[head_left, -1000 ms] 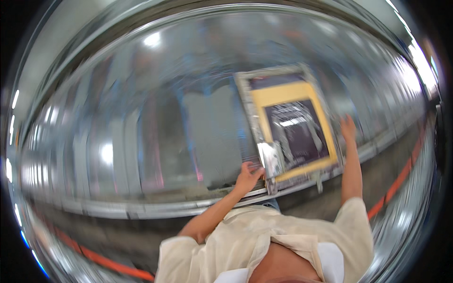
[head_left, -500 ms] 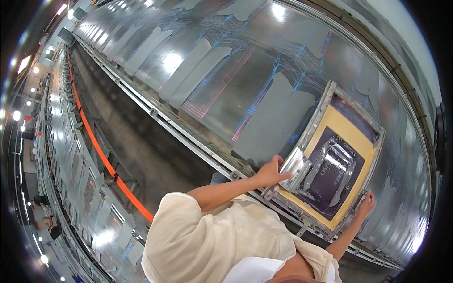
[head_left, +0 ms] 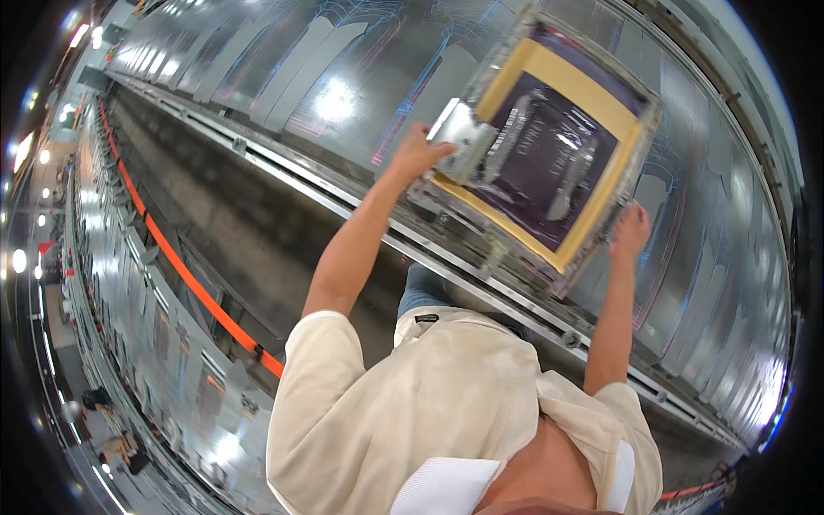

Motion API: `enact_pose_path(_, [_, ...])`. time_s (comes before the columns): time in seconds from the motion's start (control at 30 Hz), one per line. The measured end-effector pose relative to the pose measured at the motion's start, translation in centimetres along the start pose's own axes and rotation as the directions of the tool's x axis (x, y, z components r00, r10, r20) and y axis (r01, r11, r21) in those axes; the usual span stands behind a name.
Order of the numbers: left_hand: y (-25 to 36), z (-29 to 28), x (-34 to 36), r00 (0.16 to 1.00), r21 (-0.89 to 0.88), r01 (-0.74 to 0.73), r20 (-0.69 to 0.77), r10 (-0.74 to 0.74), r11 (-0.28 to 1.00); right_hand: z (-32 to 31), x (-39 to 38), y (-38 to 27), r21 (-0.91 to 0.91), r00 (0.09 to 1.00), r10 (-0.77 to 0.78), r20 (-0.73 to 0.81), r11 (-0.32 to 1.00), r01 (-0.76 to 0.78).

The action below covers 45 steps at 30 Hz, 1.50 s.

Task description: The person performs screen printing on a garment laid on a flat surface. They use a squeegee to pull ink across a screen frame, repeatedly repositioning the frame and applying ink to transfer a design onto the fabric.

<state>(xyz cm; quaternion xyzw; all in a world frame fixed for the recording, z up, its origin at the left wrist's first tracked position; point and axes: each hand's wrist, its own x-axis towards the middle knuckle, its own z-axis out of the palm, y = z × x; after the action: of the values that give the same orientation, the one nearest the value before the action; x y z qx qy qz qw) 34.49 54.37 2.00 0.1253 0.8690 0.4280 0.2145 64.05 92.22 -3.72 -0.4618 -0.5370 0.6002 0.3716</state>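
A screen printing frame (head_left: 639, 137), with yellow tape around a dark mesh, is over the long metal table. At the left of its mesh lies a metal squeegee (head_left: 461, 140), and glossy dark ink (head_left: 549, 154) is smeared across the window. My left hand (head_left: 421, 154) is closed on the frame's left edge, its thumb by the squeegee's end. On the opposite edge my right hand (head_left: 631, 230) grips the frame, slightly blurred. Whether the frame touches the table cannot be made out.
Grey cut panels (head_left: 313, 64) lie in a row on the table (head_left: 343, 103), among blue and pink lines. A metal rail (head_left: 335, 202) runs along its near edge. Leftward are an aisle floor (head_left: 249, 232), an orange strip (head_left: 193, 287) and a second table (head_left: 163, 360). A person (head_left: 129, 451) is far off.
The frame, squeegee and both my hands now appear higher and further left in view, with my arms reaching further out. The view itself has shifted. Both hands keep hold of the frame.
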Motion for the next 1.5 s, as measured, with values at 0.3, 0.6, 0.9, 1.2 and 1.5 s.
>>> enact_pose_path(0.3, [-7.3,-7.7,1.9,0.998,0.173,0.060,-0.039,-0.054,0.983,10.4,-6.5,2.5,-0.064,0.997,0.069,-0.047,0.995,-0.072])
enact_pose_path(0.6, [1.5,-5.0,-3.0,0.976,0.449,-0.030,-0.180,0.123,0.893,13.0,-8.4,-0.1,-0.125,0.997,0.039,-0.061,0.991,-0.046])
enact_pose_path(0.9, [7.1,-1.9,-4.0,0.968,0.541,-0.244,0.184,0.171,0.805,13.4,-8.2,-0.6,-0.270,0.994,-0.015,-0.108,0.963,-0.014])
enact_pose_path(1.2, [8.1,-2.7,9.9,0.310,0.204,-0.951,0.633,0.709,0.234,13.5,-8.1,-4.6,-0.833,0.994,-0.111,0.006,0.550,0.067])
enact_pose_path(1.5, [13.9,1.8,18.9,0.289,0.233,-0.955,0.569,0.770,0.186,26.8,-2.3,-13.5,-0.609,0.662,-0.103,0.743,0.306,0.732])
